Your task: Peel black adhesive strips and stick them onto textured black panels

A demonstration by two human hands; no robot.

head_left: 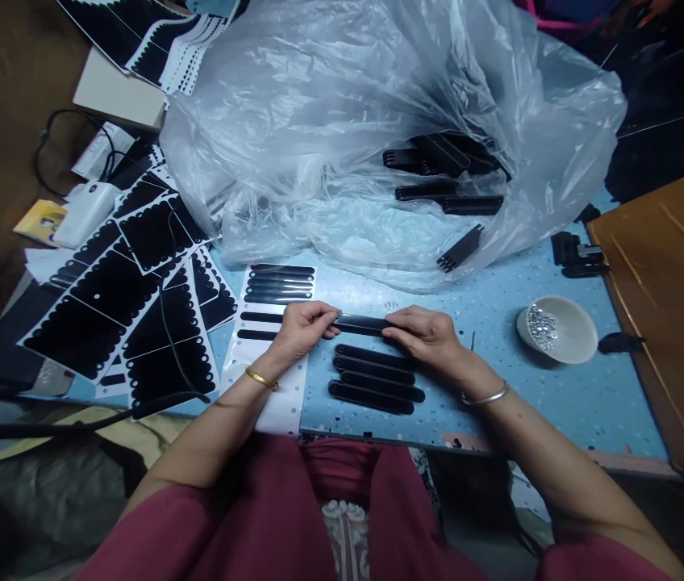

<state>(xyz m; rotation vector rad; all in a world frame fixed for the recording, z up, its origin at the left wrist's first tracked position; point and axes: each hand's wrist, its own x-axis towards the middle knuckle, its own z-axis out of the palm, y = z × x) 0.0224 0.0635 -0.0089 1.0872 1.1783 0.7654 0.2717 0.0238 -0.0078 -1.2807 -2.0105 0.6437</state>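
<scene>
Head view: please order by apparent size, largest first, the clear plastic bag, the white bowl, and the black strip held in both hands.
1. Clear plastic bag, by far the largest.
2. Black strip and white bowl: similar; the strip is longer but thinner, and hands partly cover it, so no ranking.

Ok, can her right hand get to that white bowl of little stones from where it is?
Probably yes. The right hand is pinching a black strip together with the left hand, and only bare blue table lies between it and the bowl.

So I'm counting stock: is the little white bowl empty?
Not empty. The white bowl holds a small heap of shiny clear beads on its left side.
</scene>
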